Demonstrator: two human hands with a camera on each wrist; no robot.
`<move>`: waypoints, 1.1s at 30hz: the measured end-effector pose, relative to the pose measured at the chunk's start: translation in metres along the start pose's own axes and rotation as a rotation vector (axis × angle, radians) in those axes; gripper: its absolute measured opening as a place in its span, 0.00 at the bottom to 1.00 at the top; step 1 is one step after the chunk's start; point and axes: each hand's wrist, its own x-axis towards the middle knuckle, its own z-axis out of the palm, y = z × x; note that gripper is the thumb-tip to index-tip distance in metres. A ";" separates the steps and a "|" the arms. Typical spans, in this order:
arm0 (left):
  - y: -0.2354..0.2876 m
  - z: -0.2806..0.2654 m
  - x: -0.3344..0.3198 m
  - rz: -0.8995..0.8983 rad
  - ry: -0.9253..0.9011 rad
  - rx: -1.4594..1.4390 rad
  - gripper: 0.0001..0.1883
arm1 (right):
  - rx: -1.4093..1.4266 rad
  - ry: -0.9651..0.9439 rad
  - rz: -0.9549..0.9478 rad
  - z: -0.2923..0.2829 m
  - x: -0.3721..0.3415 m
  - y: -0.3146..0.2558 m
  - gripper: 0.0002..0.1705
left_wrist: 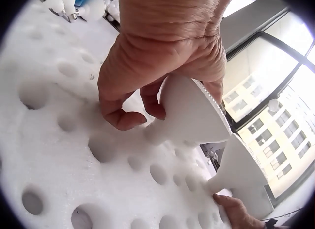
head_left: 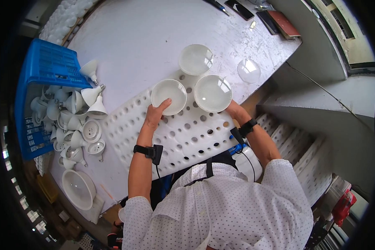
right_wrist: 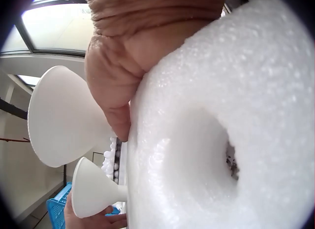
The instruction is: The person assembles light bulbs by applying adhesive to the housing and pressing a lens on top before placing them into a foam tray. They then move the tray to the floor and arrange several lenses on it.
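My left hand [head_left: 155, 116] [left_wrist: 162, 56] grips a white cone-shaped lamp [head_left: 169, 97] [left_wrist: 189, 111], thumb over its round face and fingers bent around its back. This lamp stands over a white foam board [head_left: 154, 154] full of holes. Beside the board's right edge, my right hand [head_left: 236, 110] [right_wrist: 118, 66] is close to a second lamp [head_left: 213, 93] [right_wrist: 64, 115]; its thumb lies against the foam and its other fingers are hidden, so its hold is unclear. A third lamp [head_left: 196, 59] stands at the board's far corner.
At left, a blue crate [head_left: 50, 62] lies with many white lamps [head_left: 73, 102] in and beside it. A white bowl [head_left: 78, 189] is at the near left. A clear dome [head_left: 249, 70] lies right of the lamps; a phone [head_left: 239, 9] and a red notebook [head_left: 284, 24] lie behind.
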 end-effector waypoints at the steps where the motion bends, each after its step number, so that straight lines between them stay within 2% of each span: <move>1: -0.001 -0.001 0.000 -0.005 -0.010 -0.009 0.28 | 0.014 -0.007 0.001 -0.001 -0.002 0.002 0.18; 8: -0.011 -0.002 -0.018 0.071 -0.049 0.058 0.27 | 0.100 0.039 -0.070 0.000 -0.031 0.022 0.19; 14: -0.005 0.013 -0.053 0.162 -0.187 0.117 0.28 | -0.029 0.143 -0.347 0.004 -0.084 0.067 0.18; 15: -0.004 0.016 -0.059 0.180 -0.222 0.129 0.28 | 0.087 0.159 -0.338 0.006 -0.094 0.072 0.17; 22: 0.002 0.039 -0.092 0.245 -0.376 0.272 0.28 | 0.199 0.366 -0.361 0.048 -0.208 0.052 0.13; 23: 0.003 0.043 -0.096 0.257 -0.373 0.268 0.29 | 0.164 0.383 -0.417 0.052 -0.220 0.051 0.13; 30: -0.001 0.066 -0.119 0.298 -0.479 0.314 0.27 | 0.174 0.504 -0.450 0.065 -0.273 0.069 0.12; 31: -0.006 0.079 -0.122 0.298 -0.551 0.353 0.27 | 0.246 0.521 -0.535 0.062 -0.278 0.090 0.10; 33: -0.008 0.079 -0.120 0.327 -0.568 0.358 0.24 | 0.299 0.537 -0.514 0.066 -0.293 0.096 0.08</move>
